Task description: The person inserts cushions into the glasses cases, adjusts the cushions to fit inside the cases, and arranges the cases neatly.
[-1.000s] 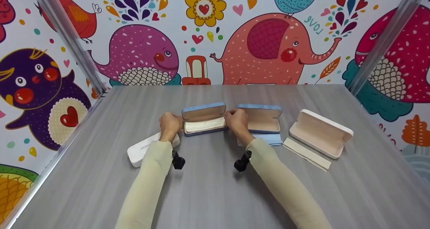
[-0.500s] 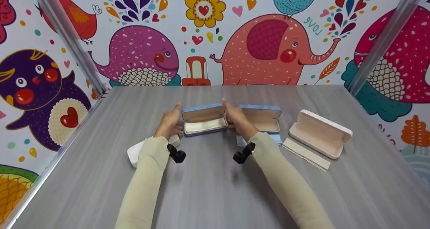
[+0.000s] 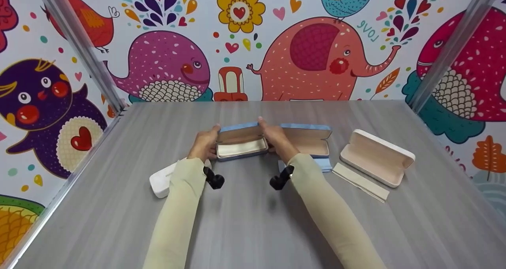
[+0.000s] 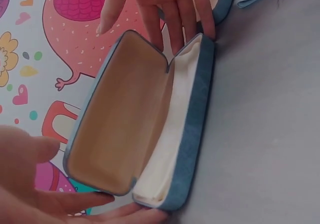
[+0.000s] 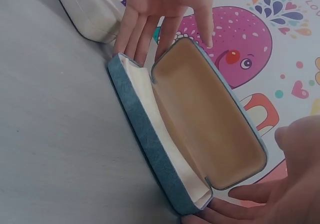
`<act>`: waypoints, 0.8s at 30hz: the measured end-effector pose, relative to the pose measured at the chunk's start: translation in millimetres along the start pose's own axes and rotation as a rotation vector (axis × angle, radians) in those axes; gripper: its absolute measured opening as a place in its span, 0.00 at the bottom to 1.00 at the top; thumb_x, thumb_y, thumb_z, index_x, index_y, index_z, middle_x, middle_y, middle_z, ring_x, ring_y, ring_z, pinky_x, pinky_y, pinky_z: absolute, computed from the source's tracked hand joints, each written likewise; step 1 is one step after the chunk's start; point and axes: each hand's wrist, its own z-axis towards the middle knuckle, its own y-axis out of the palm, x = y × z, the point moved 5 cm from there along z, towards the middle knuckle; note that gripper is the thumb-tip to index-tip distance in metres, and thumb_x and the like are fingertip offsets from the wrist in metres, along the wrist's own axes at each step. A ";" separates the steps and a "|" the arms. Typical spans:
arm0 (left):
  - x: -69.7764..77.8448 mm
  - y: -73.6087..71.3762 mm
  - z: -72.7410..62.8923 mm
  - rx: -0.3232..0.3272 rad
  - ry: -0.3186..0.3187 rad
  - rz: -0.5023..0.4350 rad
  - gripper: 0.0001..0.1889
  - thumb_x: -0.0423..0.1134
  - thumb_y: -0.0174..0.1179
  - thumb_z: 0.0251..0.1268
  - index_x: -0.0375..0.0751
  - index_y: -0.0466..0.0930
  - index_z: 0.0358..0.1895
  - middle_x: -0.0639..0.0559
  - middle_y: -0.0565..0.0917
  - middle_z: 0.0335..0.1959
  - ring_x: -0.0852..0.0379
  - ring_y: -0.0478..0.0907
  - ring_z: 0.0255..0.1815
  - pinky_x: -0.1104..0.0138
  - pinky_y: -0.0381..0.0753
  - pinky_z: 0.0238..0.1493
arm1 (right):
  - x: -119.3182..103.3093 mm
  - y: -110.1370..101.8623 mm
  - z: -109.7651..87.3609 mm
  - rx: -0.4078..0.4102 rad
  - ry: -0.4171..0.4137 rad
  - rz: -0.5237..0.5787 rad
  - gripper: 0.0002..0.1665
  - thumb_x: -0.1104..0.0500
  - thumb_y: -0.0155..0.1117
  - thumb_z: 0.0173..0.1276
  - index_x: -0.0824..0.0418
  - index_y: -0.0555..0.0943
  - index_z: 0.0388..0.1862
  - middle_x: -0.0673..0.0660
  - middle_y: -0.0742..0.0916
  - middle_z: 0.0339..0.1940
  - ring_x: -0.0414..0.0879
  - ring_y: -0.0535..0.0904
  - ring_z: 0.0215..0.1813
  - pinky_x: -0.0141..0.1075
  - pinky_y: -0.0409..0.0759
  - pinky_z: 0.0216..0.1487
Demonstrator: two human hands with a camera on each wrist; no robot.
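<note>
An open blue glasses case stands at the middle of the table, its beige inside facing me. A folded cream cloth lies in its lower half. My left hand is at the case's left end, fingers extended along it and thumb raised beside the lid. At the right end is my right hand, fingers straight against the case and thumb up by the lid's top corner. In the left wrist view, fingers of both hands touch the ends of the case. Neither hand curls round it.
Right of my right hand stands a second open blue case, a folded blue cloth before it. Farther right are an open white case and a folded beige cloth. A closed white case lies partly under my left forearm.
Both hands had curled fingers at the case's ends one second ago. They have since straightened with thumbs raised, and the left hand has moved right, up against the case.
</note>
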 end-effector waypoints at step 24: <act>0.9 -4.3 -3.6 0.000 0.044 0.121 0.33 0.58 0.47 0.77 0.31 0.70 0.68 0.31 0.77 0.59 0.41 0.84 0.47 0.55 0.88 0.46 | -2.4 -7.3 6.9 0.068 -0.017 -0.061 0.35 0.36 0.58 0.73 0.66 0.78 0.58 0.57 0.81 0.44 0.48 0.81 0.45 0.44 0.86 0.53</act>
